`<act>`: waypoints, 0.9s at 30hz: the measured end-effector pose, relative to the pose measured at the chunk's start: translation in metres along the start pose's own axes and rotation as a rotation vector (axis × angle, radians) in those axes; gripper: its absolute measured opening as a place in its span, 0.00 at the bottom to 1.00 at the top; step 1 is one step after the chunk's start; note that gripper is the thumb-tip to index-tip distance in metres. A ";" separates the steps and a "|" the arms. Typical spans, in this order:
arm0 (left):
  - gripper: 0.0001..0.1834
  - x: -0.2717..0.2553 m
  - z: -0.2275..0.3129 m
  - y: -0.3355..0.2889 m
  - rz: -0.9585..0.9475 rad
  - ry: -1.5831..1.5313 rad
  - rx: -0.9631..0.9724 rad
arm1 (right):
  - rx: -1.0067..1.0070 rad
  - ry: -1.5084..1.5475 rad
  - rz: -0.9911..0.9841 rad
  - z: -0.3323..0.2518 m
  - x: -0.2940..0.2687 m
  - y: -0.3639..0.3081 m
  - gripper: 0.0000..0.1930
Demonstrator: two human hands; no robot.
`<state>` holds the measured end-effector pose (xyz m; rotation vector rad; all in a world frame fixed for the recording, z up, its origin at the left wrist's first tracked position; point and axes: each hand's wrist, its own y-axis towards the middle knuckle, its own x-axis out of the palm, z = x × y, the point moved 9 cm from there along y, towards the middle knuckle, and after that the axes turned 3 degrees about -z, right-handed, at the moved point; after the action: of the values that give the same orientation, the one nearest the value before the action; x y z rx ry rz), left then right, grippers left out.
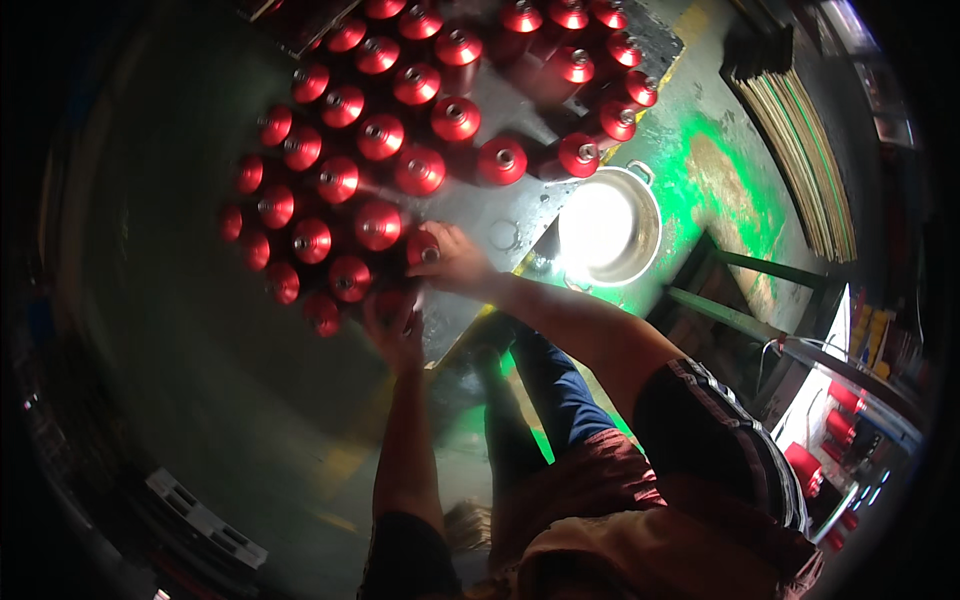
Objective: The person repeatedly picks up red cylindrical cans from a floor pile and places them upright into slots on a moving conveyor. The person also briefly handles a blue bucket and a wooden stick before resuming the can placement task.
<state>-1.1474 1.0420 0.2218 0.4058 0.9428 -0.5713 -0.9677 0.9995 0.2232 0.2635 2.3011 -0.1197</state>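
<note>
Many glossy red metal cylinders [378, 225] with rounded shoulders and small metal necks stand upright, close together, on a dark grey board [505, 225]. At the near edge of the group, my right hand [458, 262] is closed round one red cylinder [424, 247], its fingers over the shoulder. Just to the left and nearer to me, my left hand [393, 335] wraps round another red cylinder [390, 304]. That one is dim and partly covered by my fingers. Both held cylinders are next to the rest of the group.
A round metal pot [643, 235] with side handles, glaringly bright inside, stands right of the board. Farther right are a stack of flat sheets [795, 150] and a dark metal frame [730, 310]. More red cylinders [803, 465] lie at the lower right.
</note>
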 end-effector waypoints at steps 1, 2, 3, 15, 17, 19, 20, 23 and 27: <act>0.25 -0.006 0.001 0.000 -0.034 -0.061 -0.003 | 0.029 0.058 0.026 0.003 -0.015 -0.007 0.24; 0.24 -0.016 0.010 -0.002 -0.045 -0.118 0.059 | 0.059 0.115 0.042 0.006 -0.032 -0.014 0.24; 0.24 -0.027 0.018 -0.005 -0.097 -0.163 0.081 | 0.054 0.156 0.118 0.004 -0.057 -0.028 0.25; 0.28 -0.003 0.196 -0.016 -0.902 -1.346 -0.376 | 0.618 1.572 0.593 0.062 -0.291 -0.309 0.35; 0.28 0.047 0.239 -0.026 -0.980 -1.663 -0.680 | 0.580 1.355 0.618 0.072 -0.316 -0.319 0.28; 0.25 0.096 0.290 -0.025 -1.125 -1.879 -0.854 | 0.689 1.824 0.737 0.087 -0.305 -0.322 0.19; 0.24 0.108 0.332 -0.017 -1.314 -2.129 -0.763 | 0.484 1.101 0.493 0.081 -0.336 -0.305 0.14; 0.23 0.146 0.395 -0.012 -1.387 -2.263 -0.761 | 0.475 0.127 0.322 0.084 -0.366 -0.289 0.08; 0.22 0.169 0.424 0.017 -1.134 -0.926 0.130 | 0.537 0.488 0.439 0.109 -0.390 -0.291 0.11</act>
<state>-0.7889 0.7718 0.3056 -0.3463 0.1394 -1.6729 -0.6982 0.6389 0.4381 1.1723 2.5801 -0.4937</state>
